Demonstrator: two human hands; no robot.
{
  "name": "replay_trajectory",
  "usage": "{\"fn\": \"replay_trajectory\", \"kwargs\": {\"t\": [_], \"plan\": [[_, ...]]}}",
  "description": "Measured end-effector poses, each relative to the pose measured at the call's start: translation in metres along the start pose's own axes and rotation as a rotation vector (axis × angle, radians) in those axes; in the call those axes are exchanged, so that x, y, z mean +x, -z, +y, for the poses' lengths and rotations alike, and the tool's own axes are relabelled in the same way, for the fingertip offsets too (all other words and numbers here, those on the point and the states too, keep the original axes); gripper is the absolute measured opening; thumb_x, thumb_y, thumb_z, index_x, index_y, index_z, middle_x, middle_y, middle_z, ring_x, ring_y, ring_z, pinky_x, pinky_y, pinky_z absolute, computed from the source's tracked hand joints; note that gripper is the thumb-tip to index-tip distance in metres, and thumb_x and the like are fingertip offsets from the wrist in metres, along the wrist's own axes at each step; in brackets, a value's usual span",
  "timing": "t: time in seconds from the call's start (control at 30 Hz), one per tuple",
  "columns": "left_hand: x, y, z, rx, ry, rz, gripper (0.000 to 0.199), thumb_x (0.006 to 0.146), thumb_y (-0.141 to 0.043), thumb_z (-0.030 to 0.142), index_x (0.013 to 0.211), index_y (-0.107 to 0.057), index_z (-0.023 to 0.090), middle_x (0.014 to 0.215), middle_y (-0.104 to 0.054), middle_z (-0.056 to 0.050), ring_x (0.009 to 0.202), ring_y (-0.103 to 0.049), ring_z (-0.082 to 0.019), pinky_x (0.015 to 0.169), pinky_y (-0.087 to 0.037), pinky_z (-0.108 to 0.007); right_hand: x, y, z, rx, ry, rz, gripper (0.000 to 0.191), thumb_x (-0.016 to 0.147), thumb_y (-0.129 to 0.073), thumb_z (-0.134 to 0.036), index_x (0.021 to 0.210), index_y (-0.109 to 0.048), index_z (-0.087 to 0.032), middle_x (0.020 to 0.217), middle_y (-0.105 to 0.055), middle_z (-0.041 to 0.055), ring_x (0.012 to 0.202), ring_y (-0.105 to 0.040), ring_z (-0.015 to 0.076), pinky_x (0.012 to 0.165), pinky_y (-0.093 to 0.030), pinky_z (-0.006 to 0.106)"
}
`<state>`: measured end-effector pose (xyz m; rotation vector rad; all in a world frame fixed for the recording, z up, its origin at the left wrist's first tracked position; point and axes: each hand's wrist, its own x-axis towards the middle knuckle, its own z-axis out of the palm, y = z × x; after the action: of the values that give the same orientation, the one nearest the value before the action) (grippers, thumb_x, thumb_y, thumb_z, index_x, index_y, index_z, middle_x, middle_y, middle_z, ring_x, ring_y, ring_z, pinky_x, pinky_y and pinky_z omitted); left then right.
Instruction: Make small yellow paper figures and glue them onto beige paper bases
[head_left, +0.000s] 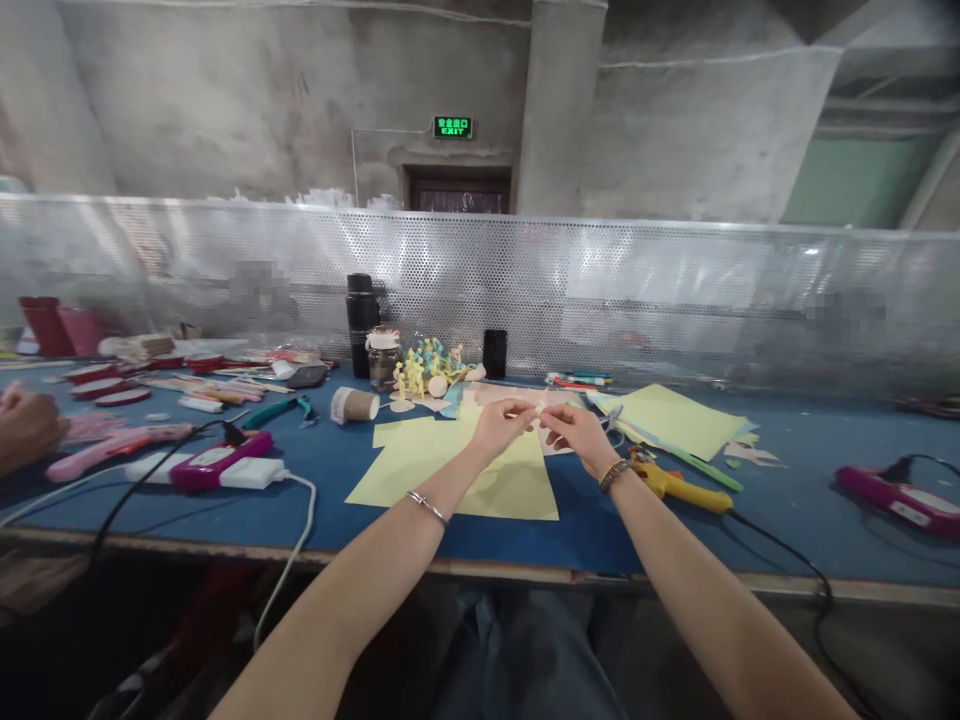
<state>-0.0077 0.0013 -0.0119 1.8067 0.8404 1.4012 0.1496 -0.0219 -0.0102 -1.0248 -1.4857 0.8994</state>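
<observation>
Here we go, my left fingers (511, 408), my right fingers (553, 416), both pinching a tiny pale paper scrap (539, 407), right above yellow sheets (450, 482), blue desk (360, 540) below

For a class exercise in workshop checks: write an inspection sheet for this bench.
Surface: blue workbench, paper scraps scattered.
Job's things: pale yellow paper sheets; small paper piece.
Clutter: black flask, glass jar, tape roll.
Grippers: left hand and right hand pinch the piece.
Cables: black cord from yellow tool; white cord over the bench edge.
Surroundings: perforated metal screen; green exit sign; co-worker's hand.
</observation>
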Motion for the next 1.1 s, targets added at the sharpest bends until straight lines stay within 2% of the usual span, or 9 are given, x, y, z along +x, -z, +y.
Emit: {"fn": "replay_trajectory", "kwargs": {"t": [0.2,0.4,0.6,0.8,0.97,1.1], "plan": [[0.0025,-0.0002,-0.0019,0.026,0.006,0.022,0.026,0.072,-0.063,0.036,0.082,-0.066,0.013,0.081,-0.068,-0.007,0.061,-0.064,-0.015,0.058,-0.05,-0.025,-0.0006,-0.0006,-0.0023,0.014,0.012,-0.008,0.029,0.067,-0.065,-0.04,0.081,-0.062,-0.015,0.075,-0.062,0.0018,0.049,-0.056,0.0074,0.043,-0.044,0.018],[0.0012,0.0007,0.0009,0.089,-0.043,0.013,0.021,0.068,-0.066,0.032,0.08,-0.066,0.015,0.079,-0.069,-0.006,0.069,-0.064,-0.016,0.064,-0.05,-0.027,0.0004,-0.0003,-0.0009,0.019,0.0,-0.018,0.028,0.068,-0.065,-0.041,0.076,-0.059,-0.015,0.074,-0.059,0.0012,0.049,-0.055,0.0065,0.041,-0.043,0.016],[-0.0009,0.0019,0.0064,0.091,-0.051,-0.015,0.03,0.07,-0.065,0.031,0.096,-0.063,0.015,0.075,-0.068,-0.005,0.067,-0.063,-0.015,0.062,-0.049,-0.025,0.0008,-0.0004,-0.0003,0.02,0.009,-0.044,0.026,0.07,-0.062,-0.041,0.075,-0.057,-0.016,0.077,-0.059,0.0011,0.049,-0.056,0.0063,0.041,-0.042,0.015],[0.0002,0.001,0.0033,0.05,-0.075,-0.042,0.028,0.072,-0.064,0.035,0.093,-0.067,0.018,0.096,-0.067,-0.008,0.076,-0.063,-0.016,0.07,-0.051,-0.027,-0.0002,-0.0021,-0.0015,-0.095,0.053,-0.038,0.023,0.071,-0.061,-0.039,0.071,-0.056,-0.016,0.066,-0.058,0.0002,0.047,-0.056,0.008,0.041,-0.044,0.017],[0.0015,0.0,-0.0019,-0.008,-0.03,-0.062,0.028,0.072,-0.064,0.038,0.087,-0.067,0.014,0.088,-0.068,-0.008,0.075,-0.063,-0.017,0.068,-0.053,-0.029,-0.001,-0.002,-0.002,-0.029,0.044,-0.055,0.024,0.071,-0.061,-0.039,0.074,-0.057,-0.016,0.072,-0.059,0.0013,0.048,-0.057,0.0076,0.041,-0.044,0.017],[0.001,-0.001,-0.0001,-0.049,-0.005,-0.058,0.029,0.071,-0.064,0.038,0.086,-0.066,0.013,0.087,-0.067,-0.008,0.075,-0.063,-0.016,0.068,-0.054,-0.03,-0.0001,-0.0017,-0.0013,0.025,0.016,-0.056,0.026,0.07,-0.061,-0.041,0.073,-0.055,-0.016,0.071,-0.057,0.0,0.048,-0.056,0.0073,0.04,-0.043,0.016]]}}
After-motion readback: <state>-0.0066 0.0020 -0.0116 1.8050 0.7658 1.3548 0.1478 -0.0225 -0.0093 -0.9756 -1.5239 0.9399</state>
